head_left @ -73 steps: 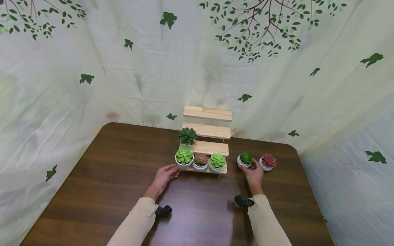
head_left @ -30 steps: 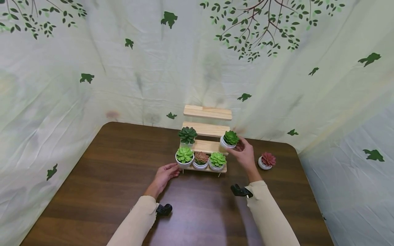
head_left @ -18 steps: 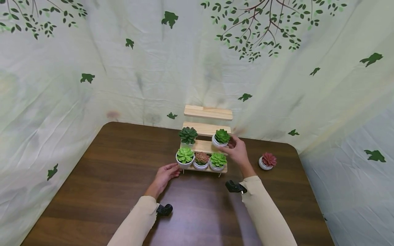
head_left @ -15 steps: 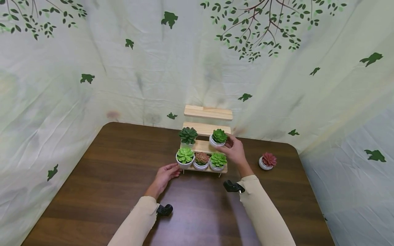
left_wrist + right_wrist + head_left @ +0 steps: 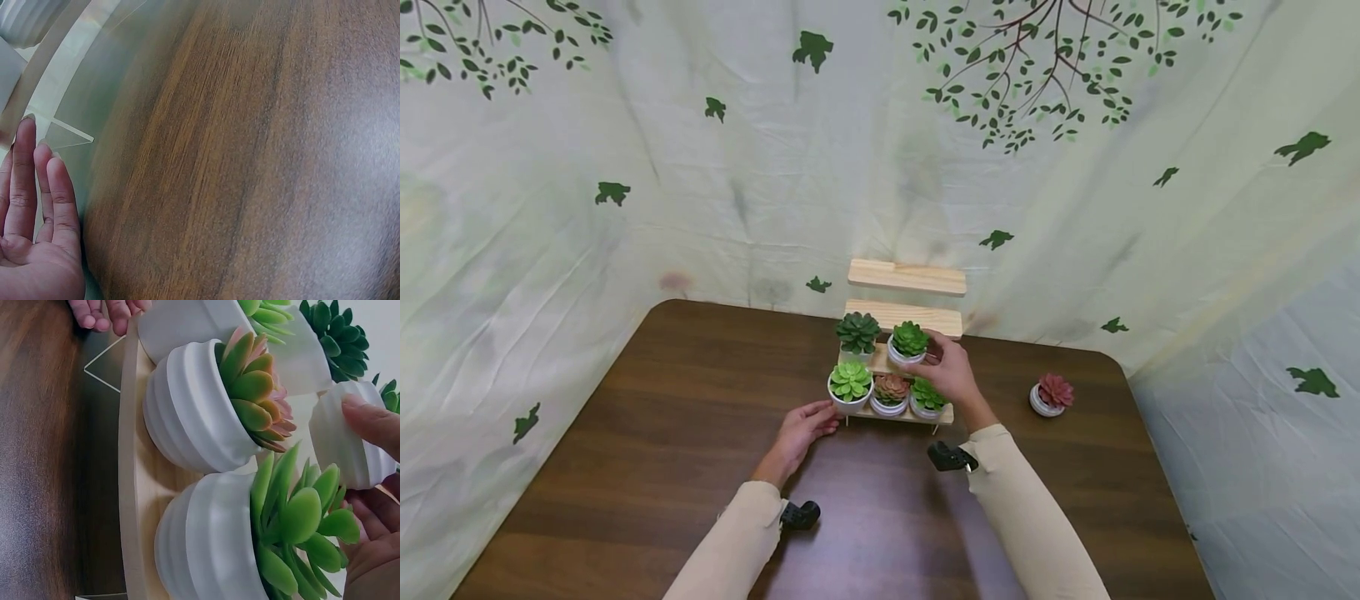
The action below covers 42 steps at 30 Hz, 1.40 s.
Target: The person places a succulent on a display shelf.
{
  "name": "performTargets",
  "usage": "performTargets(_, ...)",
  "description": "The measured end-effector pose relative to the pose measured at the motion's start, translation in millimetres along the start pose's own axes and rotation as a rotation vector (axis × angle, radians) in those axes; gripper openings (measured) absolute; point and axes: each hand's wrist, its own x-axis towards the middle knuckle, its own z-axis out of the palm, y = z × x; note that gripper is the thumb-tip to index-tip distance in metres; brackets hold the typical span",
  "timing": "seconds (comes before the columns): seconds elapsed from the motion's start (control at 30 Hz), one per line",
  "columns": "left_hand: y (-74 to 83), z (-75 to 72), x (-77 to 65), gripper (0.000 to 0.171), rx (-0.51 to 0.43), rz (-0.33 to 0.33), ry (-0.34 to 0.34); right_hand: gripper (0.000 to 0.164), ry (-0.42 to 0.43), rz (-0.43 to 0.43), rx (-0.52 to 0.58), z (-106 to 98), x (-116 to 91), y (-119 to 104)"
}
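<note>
In the head view my right hand (image 5: 953, 373) grips a small green potted succulent (image 5: 909, 342) at the second tier of a wooden tiered stand (image 5: 907, 277). The right wrist view shows the thumb across its white ribbed pot (image 5: 350, 440), the fingers on the other side. A dark green succulent (image 5: 857, 332) stands to its left on that tier. On the lowest tier sit a light green succulent (image 5: 850, 382), a reddish-brown one (image 5: 891, 392) and another green one (image 5: 928, 397), partly behind my right hand. My left hand (image 5: 801, 432) has its straight fingers at the stand's lower left end.
A red potted succulent (image 5: 1052, 393) stands on the brown table (image 5: 700, 467), right of the stand. The upper two tiers carry no pots. Behind the table hangs a pale cloth (image 5: 775, 167) printed with leaves and branches.
My right hand has lifted the green succulent from the table beside the red one and carried it left to the stand's second tier. The left hand has stayed in place.
</note>
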Motion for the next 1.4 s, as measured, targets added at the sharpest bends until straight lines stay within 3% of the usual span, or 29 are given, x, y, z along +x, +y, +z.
performTargets(0.6, 0.4, -0.2, -2.2, 0.039, 0.008, 0.011, 0.0, 0.067, -0.069, 0.042, -0.085, 7.9, 5.6, -1.2)
performTargets(0.9, 1.1, 0.9, -1.6, 0.039, 0.004, 0.003, -0.003, 0.066, -0.047, 0.034, -0.204, 8.8, 9.4, -2.4)
performTargets(1.4, 1.4, 1.1, -0.9, 0.039, 0.004, 0.005, -0.008, 0.069, -0.039, 0.03, -0.232, 4.2, 5.8, -3.9)
